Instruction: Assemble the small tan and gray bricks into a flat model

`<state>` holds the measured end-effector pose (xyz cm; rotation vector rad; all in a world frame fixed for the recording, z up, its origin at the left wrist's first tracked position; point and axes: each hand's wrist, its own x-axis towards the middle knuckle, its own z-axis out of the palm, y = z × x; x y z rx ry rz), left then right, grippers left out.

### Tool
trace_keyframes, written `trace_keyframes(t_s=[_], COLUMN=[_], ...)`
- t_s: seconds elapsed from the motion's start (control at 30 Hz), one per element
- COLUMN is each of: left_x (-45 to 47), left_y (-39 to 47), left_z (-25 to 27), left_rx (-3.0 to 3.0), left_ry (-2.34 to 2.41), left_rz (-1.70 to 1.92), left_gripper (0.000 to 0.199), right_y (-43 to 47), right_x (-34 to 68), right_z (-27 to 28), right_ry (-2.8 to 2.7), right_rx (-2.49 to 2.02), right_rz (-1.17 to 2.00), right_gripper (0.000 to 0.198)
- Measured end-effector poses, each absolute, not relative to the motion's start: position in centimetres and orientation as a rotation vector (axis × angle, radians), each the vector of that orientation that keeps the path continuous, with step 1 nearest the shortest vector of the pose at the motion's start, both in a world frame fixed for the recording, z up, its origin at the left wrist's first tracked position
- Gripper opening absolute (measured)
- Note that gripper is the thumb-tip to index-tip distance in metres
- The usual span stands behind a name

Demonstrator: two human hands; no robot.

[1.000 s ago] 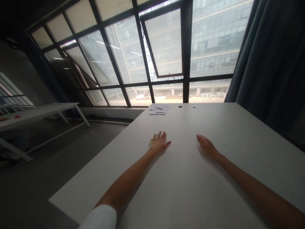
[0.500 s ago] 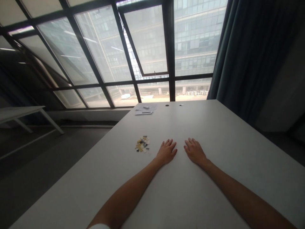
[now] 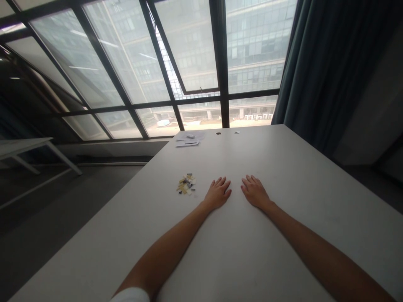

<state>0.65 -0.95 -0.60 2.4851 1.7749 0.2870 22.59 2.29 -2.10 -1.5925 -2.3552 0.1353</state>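
Both of my hands rest palm down on a white table. My left hand is open, fingers stretched forward, and holds nothing. To its left, a short way off, lies a small pile of building bricks in yellow, white, grey and black; I cannot make out the single pieces well. My right hand lies flat and open across a narrow gap from the left one, with its fingers pointing forward and nothing in them.
Sheets of paper with a small pale object and a dark strip on them lie at the far left. A dark round disc and a small black-and-white item are near the far edge. A blue curtain hangs at right.
The whole scene has shifted slightly up and to the left as the camera tilted. My hands and the brick pile keep their places on the table.
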Motion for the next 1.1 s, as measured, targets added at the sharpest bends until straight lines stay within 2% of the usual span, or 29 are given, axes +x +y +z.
trace_keyframes(t_s=[0.57,1.1], left_x=[0.6,1.0], left_y=[-0.9,-1.4], left_z=[-0.5,0.3], left_rx=[2.492,2.47], left_ry=[1.772,1.763], left_rz=[0.279,0.296], left_gripper=[0.054,0.052], right_y=[1.9,2.0], right_x=[22.6,22.7], right_z=[-1.1,-1.4], right_ry=[-2.366,-2.367], right_rx=[-1.619,-1.613], right_rz=[0.195,0.119], right_gripper=[0.053,0.05])
